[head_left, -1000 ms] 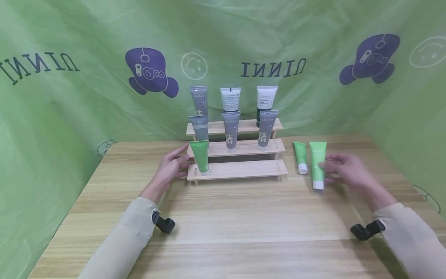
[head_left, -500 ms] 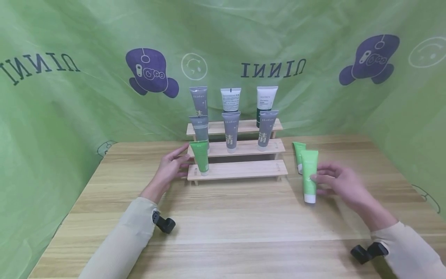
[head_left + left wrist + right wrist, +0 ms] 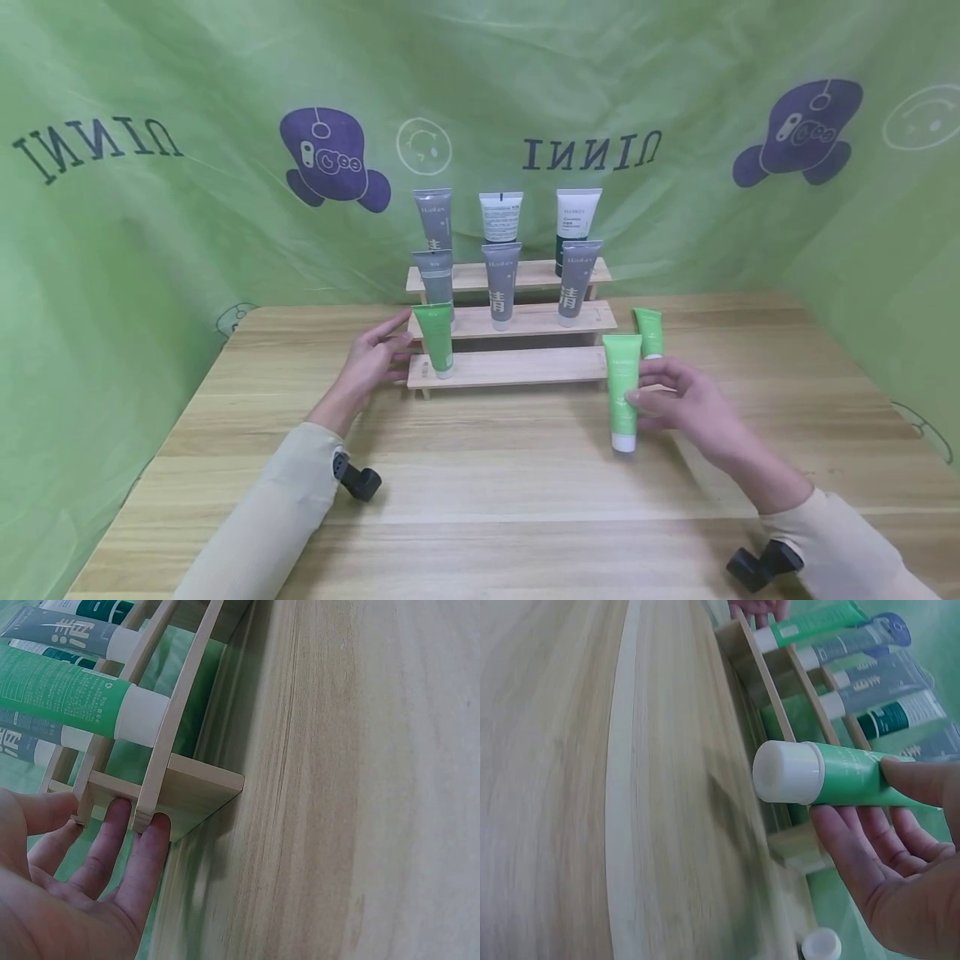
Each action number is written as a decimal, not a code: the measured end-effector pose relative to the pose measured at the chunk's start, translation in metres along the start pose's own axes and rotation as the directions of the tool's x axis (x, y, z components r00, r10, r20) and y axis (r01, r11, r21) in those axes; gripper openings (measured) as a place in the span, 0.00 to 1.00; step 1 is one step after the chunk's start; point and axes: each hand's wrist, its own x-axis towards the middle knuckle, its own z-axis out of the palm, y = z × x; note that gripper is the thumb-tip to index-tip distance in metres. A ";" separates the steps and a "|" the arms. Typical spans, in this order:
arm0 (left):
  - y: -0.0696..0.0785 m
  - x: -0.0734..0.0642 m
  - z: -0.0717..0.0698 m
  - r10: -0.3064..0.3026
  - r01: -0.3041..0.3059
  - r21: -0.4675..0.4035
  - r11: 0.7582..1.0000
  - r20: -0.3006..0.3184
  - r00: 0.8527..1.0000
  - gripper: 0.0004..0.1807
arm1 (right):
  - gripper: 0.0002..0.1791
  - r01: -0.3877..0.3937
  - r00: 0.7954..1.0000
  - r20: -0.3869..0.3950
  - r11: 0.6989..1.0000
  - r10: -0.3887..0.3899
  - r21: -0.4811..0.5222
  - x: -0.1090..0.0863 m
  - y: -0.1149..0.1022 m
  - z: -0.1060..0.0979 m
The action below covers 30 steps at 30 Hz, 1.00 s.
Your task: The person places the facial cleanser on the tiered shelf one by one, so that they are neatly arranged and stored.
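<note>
My right hand pinches a light green squeeze tube between thumb and fingers. Its white cap points down, and in the head view it hangs in front of the right end of a three-step wooden display rack. With fairly straight fingers, my left hand touches the left ends of the rack's shelves. A green tube stands cap down at the left of the lowest step. Grey tubes occupy the middle step. Along the top step are another grey tube and two white-and-dark tubes.
Another green tube lies on the wooden table behind my right hand, partly covered by it. A green printed cloth hangs behind the rack and at both sides. The lowest step shows bare wood right of its green tube.
Gripping the light green tube, my right hand has carried it leftward and nearer to me, from beside the other green tube to the rack's right end. My left hand stays at the rack.
</note>
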 end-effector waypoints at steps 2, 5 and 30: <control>0.000 0.001 0.000 0.000 0.000 -0.002 1.000 -0.002 1.000 0.29 | 0.28 0.021 1.000 0.006 1.000 -0.021 0.011 0.001 -0.002 0.007; 0.000 0.001 0.001 0.004 -0.004 -0.001 1.000 -0.004 1.000 0.29 | 0.27 0.044 0.999 0.007 0.999 -0.044 0.019 0.005 -0.006 0.017; 0.001 -0.001 0.001 0.007 -0.006 -0.021 1.000 0.008 1.000 0.30 | 0.22 0.263 0.961 -0.073 0.964 -0.265 -0.036 0.059 -0.039 0.088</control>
